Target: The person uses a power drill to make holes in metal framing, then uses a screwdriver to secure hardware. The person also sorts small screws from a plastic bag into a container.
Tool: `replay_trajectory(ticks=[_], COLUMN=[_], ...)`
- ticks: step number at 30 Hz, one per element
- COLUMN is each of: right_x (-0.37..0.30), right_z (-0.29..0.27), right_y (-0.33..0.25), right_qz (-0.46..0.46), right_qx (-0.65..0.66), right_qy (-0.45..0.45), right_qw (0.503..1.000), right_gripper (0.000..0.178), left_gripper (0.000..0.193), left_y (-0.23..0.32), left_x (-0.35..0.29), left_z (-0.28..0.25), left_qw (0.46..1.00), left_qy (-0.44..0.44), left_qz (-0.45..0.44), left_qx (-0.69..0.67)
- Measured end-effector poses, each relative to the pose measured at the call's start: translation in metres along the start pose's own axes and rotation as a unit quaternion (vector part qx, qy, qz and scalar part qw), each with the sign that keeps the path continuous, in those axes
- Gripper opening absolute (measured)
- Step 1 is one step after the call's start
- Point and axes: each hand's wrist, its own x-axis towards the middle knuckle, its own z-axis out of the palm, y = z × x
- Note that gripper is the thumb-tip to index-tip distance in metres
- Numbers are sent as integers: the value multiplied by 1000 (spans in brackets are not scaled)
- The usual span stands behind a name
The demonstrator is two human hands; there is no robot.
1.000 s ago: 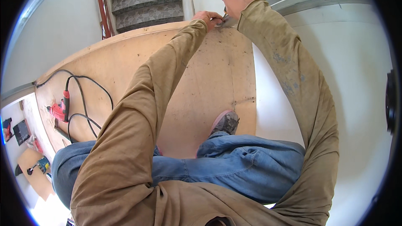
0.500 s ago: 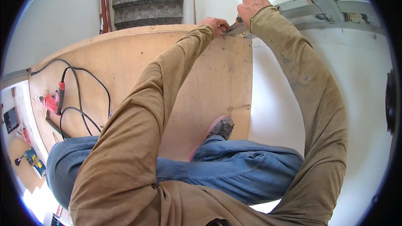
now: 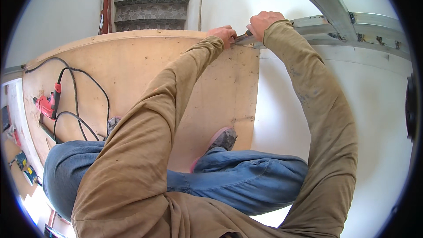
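Observation:
Across the far edge of the wooden board (image 3: 216, 79), both my arms reach out to the end of a grey metal frame bar (image 3: 304, 28). My right hand (image 3: 265, 23) is closed round the handle of what looks like a screwdriver (image 3: 249, 32), its shaft pointing left toward my other hand. Close to its tip, my left hand (image 3: 224, 35) rests at the board's edge with fingers pressed together. Whatever sits between those fingers is too small to make out.
On the board at left lies a red and black power drill (image 3: 49, 102) with a looping black cable (image 3: 105, 94). Beyond the far edge are patterned stairs (image 3: 152, 0). A slanting metal beam (image 3: 324, 2) meets the frame at right. My shoe (image 3: 224, 139) rests on the board.
The view has shifted slightly, so the board's edge and frame sit lower. Both hands stay at the bar's end, the right still round the screwdriver.

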Motion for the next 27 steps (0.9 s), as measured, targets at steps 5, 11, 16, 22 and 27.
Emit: replay_trajectory(ticks=[5, 11, 16, 22, 27], right_x=[1, 6, 13, 13, 15], right_z=[6, 0, -7, -7, -8], right_y=[3, -4, -5, -9, -9], right_qz=[-18, -10, 21, -42, -10], right_qx=[-10, -22, -8, -41, -33], right_qy=[21, 10, -29, -22, -37], right_qw=[1000, 1000, 999, 998, 999], right_gripper=[34, 24, 28, 28, 25], left_gripper=[19, 20, 19, 19, 18], left_y=[4, -9, -9, -11, -15], left_x=[-1, 5, 5, 8, 11], left_z=[-5, -6, -7, -2, -1], left_qw=[999, 997, 995, 998, 996], left_qy=[-11, -25, -19, -10, -19], left_qz=[0, 3, 25, 28, 34], left_qx=[-40, -67, -96, -63, -85])
